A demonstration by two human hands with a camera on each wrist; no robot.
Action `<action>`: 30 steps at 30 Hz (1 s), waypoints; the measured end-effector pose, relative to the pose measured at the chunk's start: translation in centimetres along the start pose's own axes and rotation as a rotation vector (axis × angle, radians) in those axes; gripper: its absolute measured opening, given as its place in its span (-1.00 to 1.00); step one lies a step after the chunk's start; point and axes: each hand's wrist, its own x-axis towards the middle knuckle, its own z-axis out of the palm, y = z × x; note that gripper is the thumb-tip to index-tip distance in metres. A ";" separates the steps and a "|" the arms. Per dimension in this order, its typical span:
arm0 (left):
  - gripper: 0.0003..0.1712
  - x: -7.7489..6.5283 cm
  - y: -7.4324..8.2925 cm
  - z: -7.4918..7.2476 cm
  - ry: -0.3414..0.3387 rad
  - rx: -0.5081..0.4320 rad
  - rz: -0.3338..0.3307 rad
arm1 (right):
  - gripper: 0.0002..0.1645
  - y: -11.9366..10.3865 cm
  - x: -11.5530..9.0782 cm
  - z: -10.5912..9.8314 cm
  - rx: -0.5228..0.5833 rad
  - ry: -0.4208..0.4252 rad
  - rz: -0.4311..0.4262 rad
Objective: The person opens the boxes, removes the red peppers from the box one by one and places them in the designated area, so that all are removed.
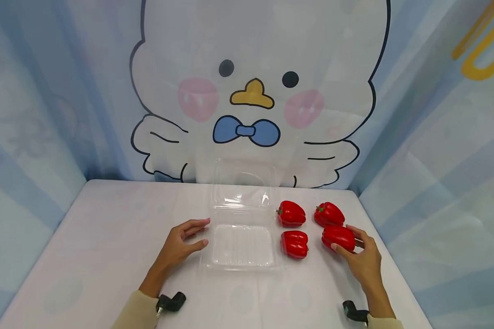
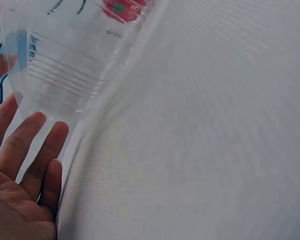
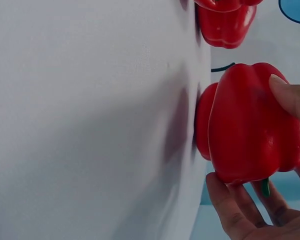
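A red bell pepper (image 1: 338, 238) is gripped between the thumb and fingers of my right hand (image 1: 364, 258); in the right wrist view this bell pepper (image 3: 255, 125) shows its green stem low down and appears raised off the table. Another red pepper (image 1: 329, 214) lies just behind it. Two more, a back one (image 1: 291, 214) and a front one (image 1: 294, 244), lie beside the container. The clear plastic clamshell container (image 1: 243, 246) stands with its lid (image 1: 244, 189) folded back. At its left side is my left hand (image 1: 183, 242), fingers extended; whether they touch the wall I cannot tell.
A white-covered table (image 1: 119, 237) carries everything. Behind it hangs a curtain (image 1: 247, 55) printed with a cartoon bird, and pale blue curtains (image 1: 444, 183) close in both sides. Small black devices (image 1: 172, 301) sit at both wrists.
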 end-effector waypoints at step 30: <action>-0.29 0.0 1.4 -0.4 0.076 0.189 -0.078 | 0.16 -0.5 0.4 0.2 -0.199 -0.040 -0.072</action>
